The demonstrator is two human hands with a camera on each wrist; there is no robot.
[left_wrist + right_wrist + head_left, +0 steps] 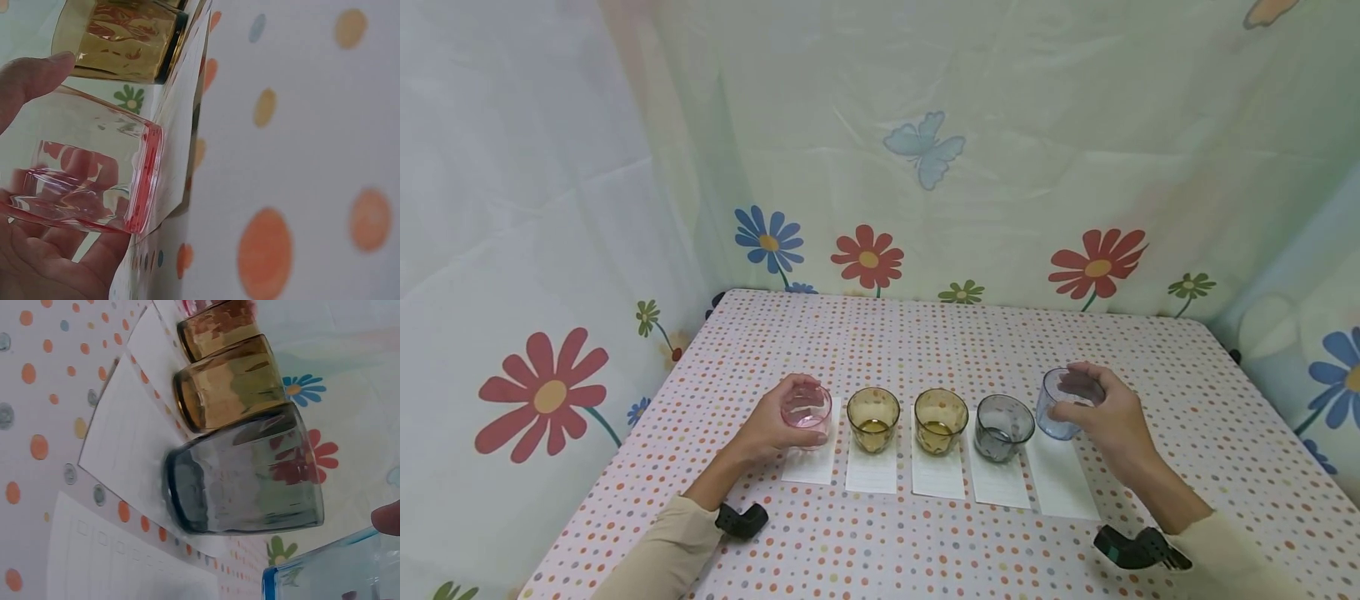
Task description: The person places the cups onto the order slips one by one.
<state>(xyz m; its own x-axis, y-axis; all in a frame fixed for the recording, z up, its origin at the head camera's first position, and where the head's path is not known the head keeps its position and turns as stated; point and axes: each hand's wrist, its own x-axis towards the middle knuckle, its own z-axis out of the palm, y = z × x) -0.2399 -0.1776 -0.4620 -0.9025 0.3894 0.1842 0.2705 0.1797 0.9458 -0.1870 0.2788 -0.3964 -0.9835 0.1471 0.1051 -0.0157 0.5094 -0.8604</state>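
At the left end of a row of glasses, my left hand (778,419) grips a pink glass (81,169), its fingers and thumb curled round the sides. My right hand (1112,425) holds a blue glass (1057,410) at the row's right end, thumb on the near side and fingers on the far side. Between them stand two amber glasses (873,417) and a grey glass (1002,427), all upright. In the right wrist view only part of the blue glass (331,569) shows, with one fingertip beside it.
White paper slips (938,475) lie under or in front of the glasses, side by side. The table wears a dotted cloth (865,550). A flowered curtain (1000,183) hangs behind and at both sides. A black device (1138,547) sits on each wrist.
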